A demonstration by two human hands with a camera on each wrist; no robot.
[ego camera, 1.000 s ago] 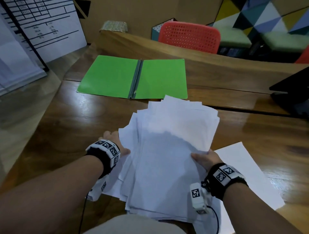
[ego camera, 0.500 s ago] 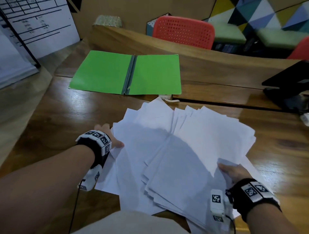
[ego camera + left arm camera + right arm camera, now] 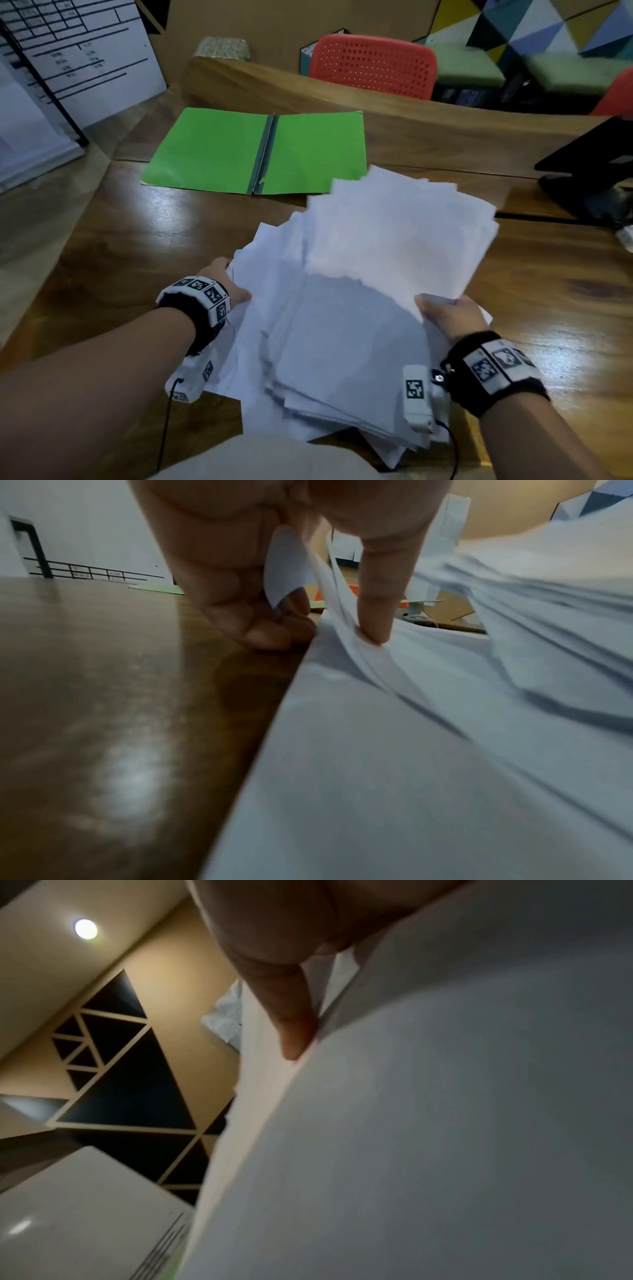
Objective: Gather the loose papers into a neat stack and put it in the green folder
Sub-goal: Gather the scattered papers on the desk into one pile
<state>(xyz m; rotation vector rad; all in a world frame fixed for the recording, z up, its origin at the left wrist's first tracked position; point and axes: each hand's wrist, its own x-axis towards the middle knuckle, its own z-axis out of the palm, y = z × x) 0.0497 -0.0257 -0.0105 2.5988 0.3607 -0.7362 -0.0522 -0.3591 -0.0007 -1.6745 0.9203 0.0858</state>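
Note:
A messy pile of white papers [image 3: 342,325] lies on the wooden table in front of me, its sheets fanned out and uneven. My left hand [image 3: 229,284] grips the pile's left edge; in the left wrist view the thumb [image 3: 373,615] presses down on sheets [image 3: 428,750] and the fingers curl under them. My right hand [image 3: 448,315] holds the pile's right side and lifts a bunch of sheets off the table; in the right wrist view its thumb [image 3: 291,1026] lies on the paper [image 3: 445,1123]. The green folder [image 3: 257,152] lies open and flat beyond the pile.
A black stand or device [image 3: 589,171] sits at the right edge of the table. A raised wooden ledge [image 3: 411,109] runs behind the folder, with a red chair [image 3: 373,65] past it. A white printed board [image 3: 78,58] leans at far left.
The papers fanned out to the right half a second ago; now my right hand has come back toward the middle and raised its sheets. The left hand stays on the left edge.

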